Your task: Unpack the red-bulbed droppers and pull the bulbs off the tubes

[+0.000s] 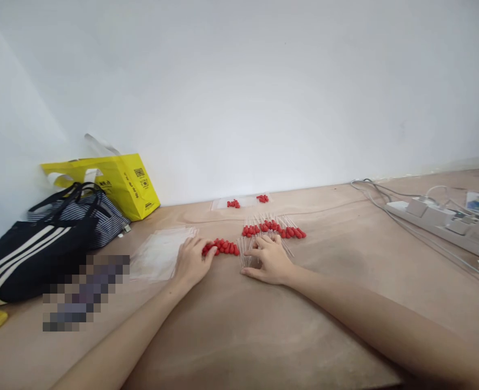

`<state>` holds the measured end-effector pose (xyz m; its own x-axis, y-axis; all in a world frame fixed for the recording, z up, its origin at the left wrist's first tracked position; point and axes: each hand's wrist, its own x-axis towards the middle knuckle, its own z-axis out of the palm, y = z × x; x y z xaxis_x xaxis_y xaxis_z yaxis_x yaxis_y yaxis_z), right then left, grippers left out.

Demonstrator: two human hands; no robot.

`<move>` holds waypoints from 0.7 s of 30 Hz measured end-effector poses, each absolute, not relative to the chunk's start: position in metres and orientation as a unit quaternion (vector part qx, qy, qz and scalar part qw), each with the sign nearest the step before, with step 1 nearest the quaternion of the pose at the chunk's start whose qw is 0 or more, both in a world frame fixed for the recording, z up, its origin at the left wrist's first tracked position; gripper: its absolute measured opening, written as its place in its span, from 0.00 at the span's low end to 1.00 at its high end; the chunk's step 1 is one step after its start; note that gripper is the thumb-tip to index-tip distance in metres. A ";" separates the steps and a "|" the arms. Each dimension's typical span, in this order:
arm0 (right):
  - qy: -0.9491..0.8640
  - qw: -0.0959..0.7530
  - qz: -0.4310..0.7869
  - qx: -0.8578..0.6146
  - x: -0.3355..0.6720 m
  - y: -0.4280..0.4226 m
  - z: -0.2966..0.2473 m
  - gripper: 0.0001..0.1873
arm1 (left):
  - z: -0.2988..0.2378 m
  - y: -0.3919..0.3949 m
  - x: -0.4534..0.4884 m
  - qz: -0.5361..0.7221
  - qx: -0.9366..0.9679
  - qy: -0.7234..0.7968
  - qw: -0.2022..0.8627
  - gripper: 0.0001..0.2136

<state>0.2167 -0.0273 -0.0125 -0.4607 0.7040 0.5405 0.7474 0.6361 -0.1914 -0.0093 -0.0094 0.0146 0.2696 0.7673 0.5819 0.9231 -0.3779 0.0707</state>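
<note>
Several clear droppers with red bulbs [274, 228] lie in a row on the wooden table [239, 325]. A shorter row of red-bulbed droppers [223, 247] lies nearer, between my hands. My left hand [191, 262] rests beside that row, fingers curled, thumb touching a red bulb at its left end. My right hand [268, 260] lies over the clear stems of the droppers, fingers bent down onto them. A stack of clear plastic bags [160, 252] lies just left of my left hand.
Two filled clear bags with red bulbs [245, 202] lie near the wall. A yellow bag [115, 181] and a dark striped bag [40, 249] stand at the left. A white power strip [446, 222] with cables sits at the right.
</note>
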 end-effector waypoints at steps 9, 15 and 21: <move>-0.857 0.302 -0.055 -0.415 0.227 -0.022 -0.015 0.08 | 0.023 0.034 0.068 -0.211 -0.787 -0.579 0.016 0.09; -0.851 0.297 -0.062 -0.428 0.233 -0.019 -0.016 0.08 | 0.017 0.065 0.092 -0.187 -0.735 -0.651 -0.034 0.11; -0.848 0.311 -0.071 -0.424 0.238 -0.024 -0.019 0.08 | 0.015 0.082 0.094 -0.168 -0.704 -0.687 -0.070 0.10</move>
